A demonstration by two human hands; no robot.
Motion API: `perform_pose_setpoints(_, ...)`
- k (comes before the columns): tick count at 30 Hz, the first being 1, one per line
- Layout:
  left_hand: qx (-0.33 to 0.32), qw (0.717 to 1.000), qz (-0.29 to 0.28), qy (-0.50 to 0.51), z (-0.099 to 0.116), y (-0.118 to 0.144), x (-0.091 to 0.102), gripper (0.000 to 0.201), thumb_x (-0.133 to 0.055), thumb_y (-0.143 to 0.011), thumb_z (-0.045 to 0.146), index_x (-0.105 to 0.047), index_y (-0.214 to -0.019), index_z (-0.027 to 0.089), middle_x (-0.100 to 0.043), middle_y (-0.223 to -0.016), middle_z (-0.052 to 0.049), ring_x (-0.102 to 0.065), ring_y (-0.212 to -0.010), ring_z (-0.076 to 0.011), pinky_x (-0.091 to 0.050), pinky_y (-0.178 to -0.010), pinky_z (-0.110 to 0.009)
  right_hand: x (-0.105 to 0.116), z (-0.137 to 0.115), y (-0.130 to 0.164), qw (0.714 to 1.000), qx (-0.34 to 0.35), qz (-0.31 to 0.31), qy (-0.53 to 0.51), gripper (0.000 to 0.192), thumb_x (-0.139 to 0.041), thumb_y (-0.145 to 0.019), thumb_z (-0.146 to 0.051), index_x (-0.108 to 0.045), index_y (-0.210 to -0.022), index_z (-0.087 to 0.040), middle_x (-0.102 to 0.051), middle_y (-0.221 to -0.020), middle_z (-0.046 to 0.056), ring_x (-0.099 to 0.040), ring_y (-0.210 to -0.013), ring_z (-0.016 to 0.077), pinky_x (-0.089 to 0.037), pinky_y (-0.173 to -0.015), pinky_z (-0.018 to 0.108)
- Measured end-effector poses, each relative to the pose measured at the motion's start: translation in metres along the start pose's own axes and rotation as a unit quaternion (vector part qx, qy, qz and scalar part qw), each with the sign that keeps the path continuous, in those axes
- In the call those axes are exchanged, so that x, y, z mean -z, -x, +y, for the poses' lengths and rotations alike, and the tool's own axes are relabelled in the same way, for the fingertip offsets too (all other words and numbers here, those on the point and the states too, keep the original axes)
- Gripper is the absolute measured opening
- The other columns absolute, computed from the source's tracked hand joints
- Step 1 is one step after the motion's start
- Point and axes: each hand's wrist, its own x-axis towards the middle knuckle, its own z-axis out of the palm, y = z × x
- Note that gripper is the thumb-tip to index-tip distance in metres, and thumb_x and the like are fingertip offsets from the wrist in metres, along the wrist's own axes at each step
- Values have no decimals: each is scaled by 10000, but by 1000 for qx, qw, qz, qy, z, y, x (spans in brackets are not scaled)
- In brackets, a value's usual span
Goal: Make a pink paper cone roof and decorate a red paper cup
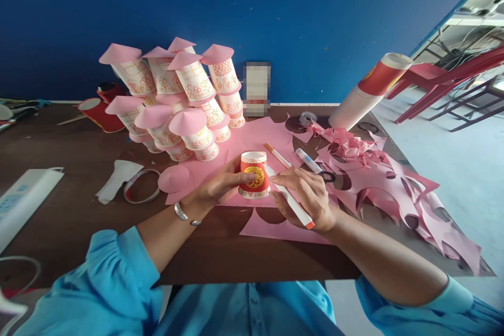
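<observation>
My left hand (223, 181) grips a red and white paper cup (260, 161) from its left side, thumb across the yellow round emblem. Line drawings run along the cup's white bands. In my right hand (309, 197) is a white marker (293, 203) with an orange end, its other end close to the cup's right side. Pink paper (255, 134) lies beneath the cup. Behind to the left stand several decorated paper-cup towers (197, 84) with pink cone roofs. A loose pink paper cone (174, 179) rests left of my hands.
At the right lie pink paper scraps (378, 178), a glue stick (308, 160) and an orange-ended marker (276, 154). A tall cup stack (358, 105) leans there. Leftward are a tape roll (142, 186), red cups (103, 114) and a white power strip (29, 202). A blue wall (295, 31) rises behind.
</observation>
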Motion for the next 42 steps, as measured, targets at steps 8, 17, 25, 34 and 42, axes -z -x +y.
perform_pose_setpoints(8,6,999,-20,-35,4,1,-4,494,-952,-833,338,-734,-1253,195,-770,-1056,-55,-715,-965,-225,-564,-887,-366,1,-3,-2,1000,21,-20,10,308,-643,-993,-99,-633,-1277,-218,-791,-869,37,-781,-722,196,-643,-646,311)
perform_pose_setpoints(17,6,999,-5,-41,0,0,-1,563,-962,-819,303,-725,-1320,205,-789,-1158,-81,-734,-1066,-273,-575,-945,-394,0,-1,-1,999,18,-21,21,367,-669,-985,-82,-636,-1330,-204,-817,-905,54,-790,-758,210,-650,-689,320)
perform_pose_setpoints(25,9,999,-2,-32,4,2,-3,551,-959,-818,343,-725,-1296,199,-784,-1098,-62,-727,-1001,-248,-572,-878,-364,-1,-3,-1,999,12,-29,36,267,-655,-999,-94,-642,-1236,-216,-792,-856,38,-780,-723,198,-633,-665,309)
perform_pose_setpoints(34,-5,1000,-7,-27,2,0,-3,505,-942,-830,316,-734,-1273,192,-791,-1112,-65,-713,-998,-234,-553,-903,-361,0,-2,1,999,0,-35,31,298,-658,-983,-93,-645,-1248,-229,-802,-867,33,-772,-712,195,-613,-658,304)
perform_pose_setpoints(42,-20,1000,-14,-20,9,2,-7,433,-927,-836,297,-771,-1226,193,-769,-967,-39,-692,-901,-214,-547,-882,-367,2,-1,-1,1000,9,-16,22,252,-645,-993,-96,-638,-1207,-230,-781,-829,26,-756,-678,189,-622,-631,306)
